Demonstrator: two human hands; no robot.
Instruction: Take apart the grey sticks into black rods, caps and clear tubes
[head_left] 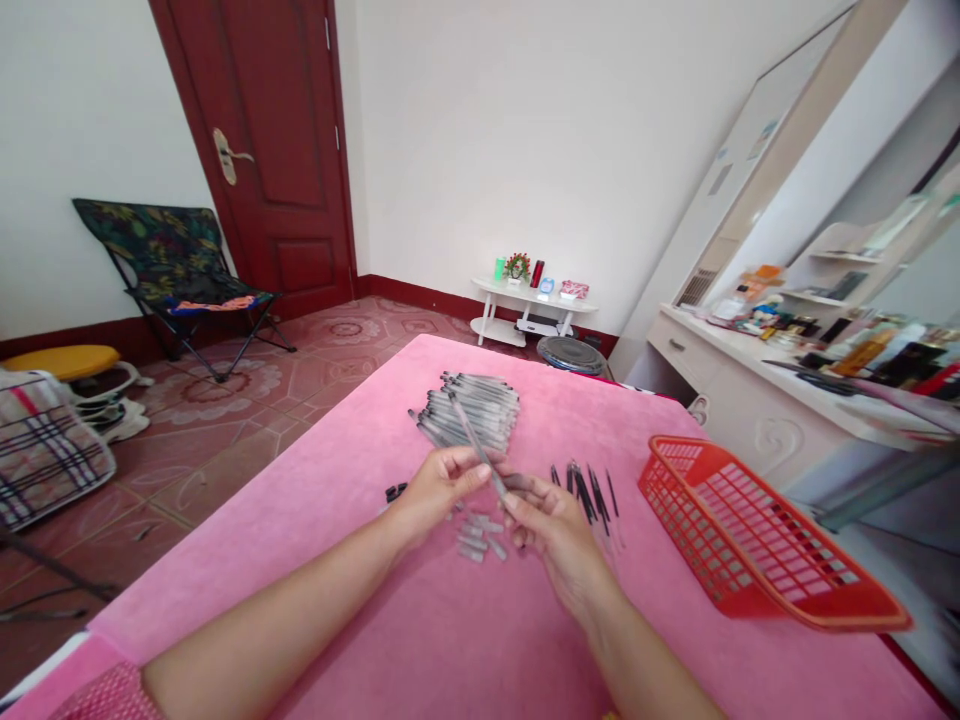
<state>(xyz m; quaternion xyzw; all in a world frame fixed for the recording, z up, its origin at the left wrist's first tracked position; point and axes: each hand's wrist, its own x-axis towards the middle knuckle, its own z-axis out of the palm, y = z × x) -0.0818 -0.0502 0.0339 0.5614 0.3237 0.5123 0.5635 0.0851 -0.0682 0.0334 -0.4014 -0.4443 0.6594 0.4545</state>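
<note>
Both hands hold one slim pen [468, 430] with a greyish clear barrel, slanting up and away over the pink table cover. My left hand [442, 487] pinches its middle between thumb and finger. My right hand [551, 517] closes around its near end, which the fingers partly hide. Just beyond lies a pile of similar pens [484, 405] with dark ends. Several small translucent pieces [472, 545], like pen caps, lie below the hands. Small black pieces [395, 491] sit left of my left hand. Thin black sticks [589, 495], like refills, lie right of my right hand.
A red plastic basket [750, 535] stands at the table's right edge. The pink cloth [360, 600] covers the table. Beyond are a round dark stool [571, 353], a low white stand [487, 295], a cluttered dresser [739, 375] and a folding chair [187, 270].
</note>
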